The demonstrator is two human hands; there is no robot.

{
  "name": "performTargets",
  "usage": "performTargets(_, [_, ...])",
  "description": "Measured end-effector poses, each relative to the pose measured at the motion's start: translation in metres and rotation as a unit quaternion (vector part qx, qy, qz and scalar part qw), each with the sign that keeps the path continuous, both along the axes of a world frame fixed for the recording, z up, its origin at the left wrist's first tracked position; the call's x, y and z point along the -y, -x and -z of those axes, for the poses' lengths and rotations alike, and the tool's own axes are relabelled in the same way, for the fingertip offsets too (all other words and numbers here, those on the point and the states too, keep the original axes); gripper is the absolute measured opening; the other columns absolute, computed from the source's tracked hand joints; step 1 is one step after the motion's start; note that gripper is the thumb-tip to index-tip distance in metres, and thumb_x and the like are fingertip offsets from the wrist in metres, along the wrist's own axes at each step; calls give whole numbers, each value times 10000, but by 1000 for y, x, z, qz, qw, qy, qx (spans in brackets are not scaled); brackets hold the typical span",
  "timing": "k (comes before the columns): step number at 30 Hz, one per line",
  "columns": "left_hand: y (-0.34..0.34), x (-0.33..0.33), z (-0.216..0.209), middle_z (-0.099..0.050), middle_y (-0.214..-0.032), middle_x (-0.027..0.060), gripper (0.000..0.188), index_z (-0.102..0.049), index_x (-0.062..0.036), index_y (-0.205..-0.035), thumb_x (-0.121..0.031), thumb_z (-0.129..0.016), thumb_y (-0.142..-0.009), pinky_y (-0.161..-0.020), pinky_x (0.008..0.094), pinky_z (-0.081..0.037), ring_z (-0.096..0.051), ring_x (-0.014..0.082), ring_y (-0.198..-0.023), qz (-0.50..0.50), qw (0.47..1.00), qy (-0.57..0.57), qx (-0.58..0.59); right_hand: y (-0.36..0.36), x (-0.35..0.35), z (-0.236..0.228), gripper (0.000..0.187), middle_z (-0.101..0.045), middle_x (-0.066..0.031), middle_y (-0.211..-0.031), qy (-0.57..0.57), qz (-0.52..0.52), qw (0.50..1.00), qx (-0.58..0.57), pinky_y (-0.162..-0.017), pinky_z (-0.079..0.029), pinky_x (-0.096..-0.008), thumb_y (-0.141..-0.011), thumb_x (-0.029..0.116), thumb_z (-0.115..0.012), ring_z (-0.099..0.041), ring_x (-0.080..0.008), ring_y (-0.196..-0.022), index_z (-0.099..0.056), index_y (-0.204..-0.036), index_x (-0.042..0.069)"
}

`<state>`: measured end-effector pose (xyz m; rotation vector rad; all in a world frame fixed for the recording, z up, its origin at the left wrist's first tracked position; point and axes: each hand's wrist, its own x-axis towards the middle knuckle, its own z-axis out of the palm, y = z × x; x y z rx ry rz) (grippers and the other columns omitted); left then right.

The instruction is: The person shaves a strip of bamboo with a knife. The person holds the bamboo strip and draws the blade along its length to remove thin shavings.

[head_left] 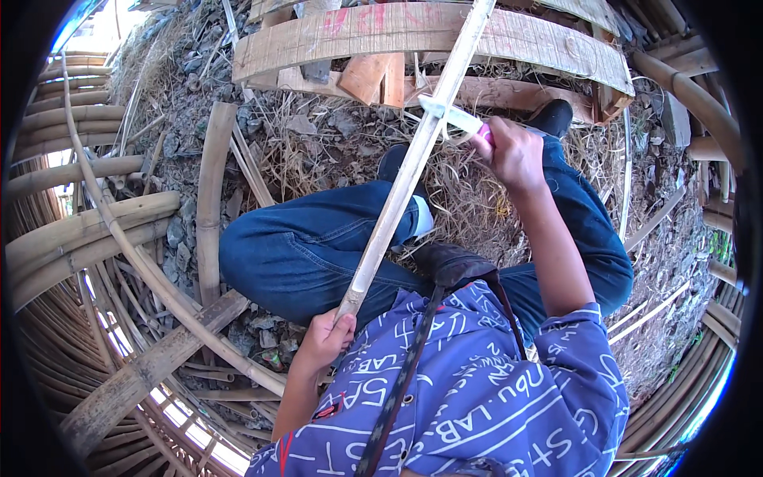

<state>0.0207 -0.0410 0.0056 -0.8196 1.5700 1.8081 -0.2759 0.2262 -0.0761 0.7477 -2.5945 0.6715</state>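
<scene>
A long pale split bamboo strip (pixel 395 195) runs from my lap up past the top edge of the picture, crossing in front of a wooden frame. My left hand (pixel 324 340) is closed around its near end, close to my left hip. In my right hand (pixel 515 157) is a knife (pixel 461 119), gripped by its handle, a bit of which shows pink by the fingers. The blade lies across the strip and touches it below the frame. Thin shavings hang around the blade. Part of the handle is hidden in my fist.
Beyond my feet stands the wooden slat frame (pixel 433 36). Bamboo poles are stacked at left (pixel 87 230) and right, with an upright bamboo piece (pixel 214 191) beside my left knee. Dry shavings (pixel 469 195) and rubble cover the ground between my bent legs.
</scene>
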Motion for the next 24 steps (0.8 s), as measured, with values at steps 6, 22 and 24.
performTargets(6, [-9,8,-1,-401,-631,-46,253,-491,-47,-786,-213,-479,-977,-475,202,-291,-354,33,-541,-2,1000,-6,16,5,-12,7,396,-562,-90,-566,-12,32,999,-4,-447,-444,-381,-840,426,-619,-586,-282,-504,-527,-669,81])
performTargets(22, [-60,50,6,-401,-604,-47,281,-488,-58,-774,-255,-488,-974,-459,211,-297,-356,37,-513,17,998,-5,61,17,-49,30,360,-548,-171,-571,57,179,981,52,-486,-432,-443,-893,342,-575,-554,-384,-528,-525,-689,49])
performTargets(24, [-58,51,-3,-409,-599,-42,283,-484,-57,-775,-258,-489,-976,-450,207,-301,-353,36,-493,23,996,7,81,15,-61,24,353,-544,-195,-577,33,180,982,41,-497,-423,-450,-908,324,-553,-549,-402,-538,-530,-708,34])
